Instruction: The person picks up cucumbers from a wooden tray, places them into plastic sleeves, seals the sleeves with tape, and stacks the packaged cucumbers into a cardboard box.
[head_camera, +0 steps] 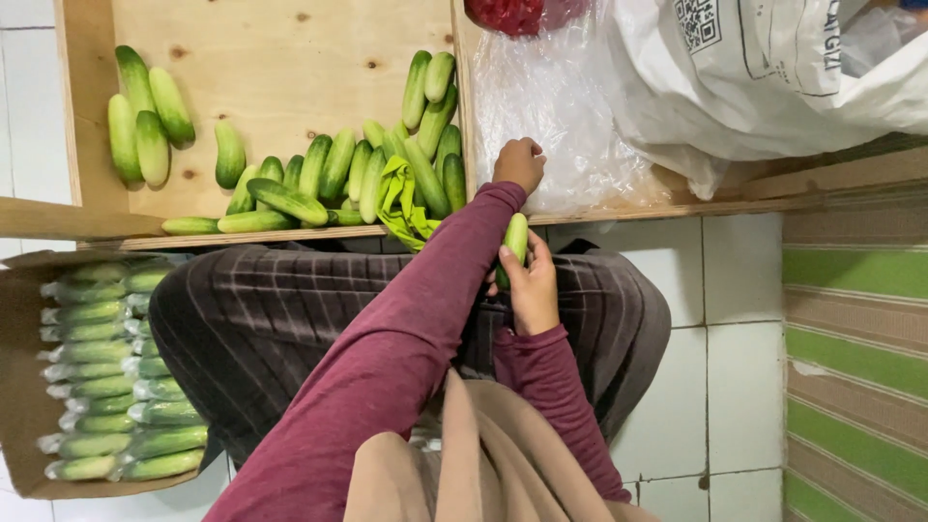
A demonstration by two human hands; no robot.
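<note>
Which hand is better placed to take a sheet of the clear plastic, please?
Left, probably: the left hand lies on the clear plastic, while the right hand is occupied, gripping a cucumber.

Glossy cucumbers (367, 174) lie on a matt plywood tray (280, 58) beside crinkled clear plastic (551, 106).

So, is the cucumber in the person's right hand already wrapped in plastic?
No: the cucumber in the right hand shows bare green skin, unlike the wrapped cucumbers in the cardboard box.
</note>
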